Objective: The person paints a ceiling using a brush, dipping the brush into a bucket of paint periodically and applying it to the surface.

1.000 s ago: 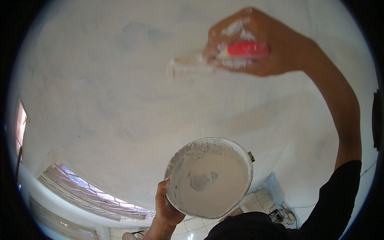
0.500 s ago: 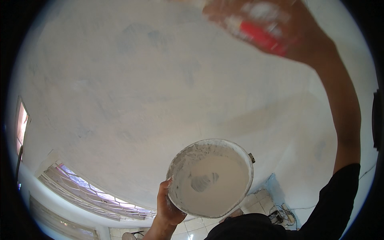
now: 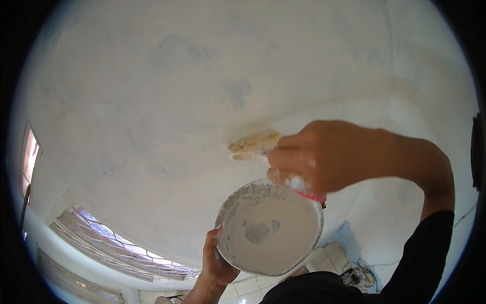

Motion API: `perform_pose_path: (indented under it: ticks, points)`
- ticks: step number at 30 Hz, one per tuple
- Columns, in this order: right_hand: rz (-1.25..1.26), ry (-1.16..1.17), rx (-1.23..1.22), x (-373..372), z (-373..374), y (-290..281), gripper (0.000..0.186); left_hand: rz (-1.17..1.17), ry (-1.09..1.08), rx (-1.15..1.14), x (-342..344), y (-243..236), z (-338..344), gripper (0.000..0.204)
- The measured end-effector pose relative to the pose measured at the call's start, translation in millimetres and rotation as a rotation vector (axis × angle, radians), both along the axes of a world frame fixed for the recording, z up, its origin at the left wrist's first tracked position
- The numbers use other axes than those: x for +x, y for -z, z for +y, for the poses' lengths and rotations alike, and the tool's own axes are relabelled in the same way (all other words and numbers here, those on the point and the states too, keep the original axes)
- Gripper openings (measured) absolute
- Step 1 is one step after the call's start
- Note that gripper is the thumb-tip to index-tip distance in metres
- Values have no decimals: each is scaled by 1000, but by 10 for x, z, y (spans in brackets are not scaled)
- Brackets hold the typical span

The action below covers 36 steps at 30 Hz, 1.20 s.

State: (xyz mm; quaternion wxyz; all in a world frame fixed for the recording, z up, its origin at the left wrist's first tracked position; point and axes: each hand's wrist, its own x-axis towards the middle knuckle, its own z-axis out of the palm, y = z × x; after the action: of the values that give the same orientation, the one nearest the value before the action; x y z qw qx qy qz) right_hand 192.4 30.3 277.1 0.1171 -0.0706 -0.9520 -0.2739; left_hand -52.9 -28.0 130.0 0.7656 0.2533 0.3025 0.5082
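Observation:
My right hand (image 3: 304, 157) is closed on a paintbrush (image 3: 253, 144) with pale, stained bristles and a red handle, mostly hidden by the fingers. It is just above the bucket, slightly blurred, with white smears on the fingers. The bristles point left against the backdrop of a broad off-white surface (image 3: 152, 111) with grey patches; whether they touch it I cannot tell. My left hand (image 3: 217, 261) grips a round bucket (image 3: 225, 210) by its left side, low in the view. The bucket holds creamy white liquid, with smeared walls and a grey swirl in the middle.
A grilled window (image 3: 116, 238) curves along the lower left, and a narrow opening (image 3: 30, 157) is at the far left. Below show pale floor tiles (image 3: 248, 286), a light-blue corner strip (image 3: 344, 235) and tangled cables (image 3: 357, 276) at the lower right.
My right hand with the brush has swept up out of view's top edge and back down to just over the bucket. My left hand and the bucket have shifted slightly right.

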Motion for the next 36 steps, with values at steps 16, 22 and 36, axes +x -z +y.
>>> perform_pose_path:
  ticks: [16,22,36]
  points:
    - [528,-154,190,-118,142,-1481,13,20,30,26,37,-33,-79,58]
    - [385,-161,90,-515,512,-959,14,10,-5,-10,-19,33,-72,58]
    - [-13,174,-170,-431,-54,-558,10,-1,11,17,-42,32,-82,55]
